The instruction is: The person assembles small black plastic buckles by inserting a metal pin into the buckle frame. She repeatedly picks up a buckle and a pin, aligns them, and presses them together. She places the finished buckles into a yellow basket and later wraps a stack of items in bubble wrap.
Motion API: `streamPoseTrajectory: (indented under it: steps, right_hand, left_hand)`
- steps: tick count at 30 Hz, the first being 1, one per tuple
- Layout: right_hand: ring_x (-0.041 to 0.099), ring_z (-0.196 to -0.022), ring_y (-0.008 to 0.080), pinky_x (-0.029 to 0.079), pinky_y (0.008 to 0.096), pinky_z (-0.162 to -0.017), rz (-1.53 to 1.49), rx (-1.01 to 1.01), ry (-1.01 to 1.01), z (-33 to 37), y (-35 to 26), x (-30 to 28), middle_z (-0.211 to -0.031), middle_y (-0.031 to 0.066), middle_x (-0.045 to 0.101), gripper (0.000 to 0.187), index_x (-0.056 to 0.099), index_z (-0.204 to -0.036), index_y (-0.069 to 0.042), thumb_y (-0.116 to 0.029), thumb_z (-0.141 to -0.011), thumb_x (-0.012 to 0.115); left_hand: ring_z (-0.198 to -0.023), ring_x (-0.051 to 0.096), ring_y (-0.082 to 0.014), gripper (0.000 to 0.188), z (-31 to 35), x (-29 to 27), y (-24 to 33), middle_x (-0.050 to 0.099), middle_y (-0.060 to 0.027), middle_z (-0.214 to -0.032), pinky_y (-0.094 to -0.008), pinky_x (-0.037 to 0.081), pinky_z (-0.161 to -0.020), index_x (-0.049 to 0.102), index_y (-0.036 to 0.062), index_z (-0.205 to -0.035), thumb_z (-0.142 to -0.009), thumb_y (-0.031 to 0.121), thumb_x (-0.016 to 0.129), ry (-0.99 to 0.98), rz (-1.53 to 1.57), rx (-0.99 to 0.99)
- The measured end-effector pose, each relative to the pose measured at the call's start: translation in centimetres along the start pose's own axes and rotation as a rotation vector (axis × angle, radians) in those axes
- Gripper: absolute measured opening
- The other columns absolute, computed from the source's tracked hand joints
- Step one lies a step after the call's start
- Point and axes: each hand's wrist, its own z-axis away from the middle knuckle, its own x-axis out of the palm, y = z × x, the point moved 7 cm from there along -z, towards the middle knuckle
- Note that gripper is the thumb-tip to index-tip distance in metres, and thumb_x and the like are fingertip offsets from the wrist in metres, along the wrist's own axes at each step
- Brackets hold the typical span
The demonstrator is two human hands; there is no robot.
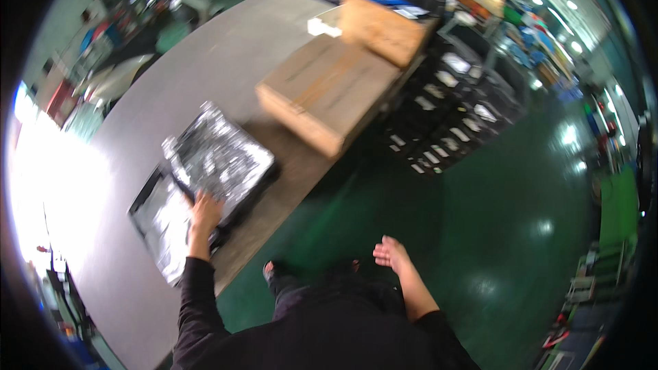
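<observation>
Two shallow black trays, their insides covered in shiny silver film, lie side by side on the grey table at my left. My left hand [205,212] reaches in and touches the near edge of the farther, upper tray [223,154], where it meets the nearer tray [168,233]. Its fingers are blurred, so their grip is unclear. Away from the table, over the green floor, my right hand [391,253] hangs with its fingers stretched out and nothing in it.
A closed, taped cardboard box [329,89] lies on the grey table [260,24], with another brown box [380,27] behind it. Right of the table edge stand black crates [445,106] holding small pale pieces. Green floor [480,233] stretches to the right.
</observation>
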Motion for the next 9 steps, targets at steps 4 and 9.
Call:
streamPoseTrajectory:
  steps: [4,9]
  right_hand:
    - [0.063,-0.082,0.0205,0.052,0.0356,-0.067,-0.04,0.015,0.11,3.4,1.3,-15.1,-0.096,0.0098,0.062,0.04,0.045,-0.12,-0.006,-0.033,-0.09,0.05]
    - [0.062,-0.085,0.0225,0.051,0.0391,-0.073,-0.061,0.089,0.234,4.0,2.3,-30.9,-0.1,0.0097,0.061,0.044,0.046,-0.119,-0.008,-0.034,-0.086,0.057]
  left_hand:
    - [-0.135,0.018,-0.0234,0.04,0.4,-2.6,4.6,0.033,-0.0054,-0.14,-0.0684,0.005,-0.099,0.055,0.0121,-0.118,-0.089,0.037,0.044,-0.186,-0.049,-0.331]
    - [-0.128,0.032,-0.0216,0.027,1.5,-13.7,18.1,0.04,-0.0031,-0.135,-0.0651,0.015,-0.098,0.058,0.0131,-0.113,-0.089,0.022,0.049,0.883,0.197,0.007]
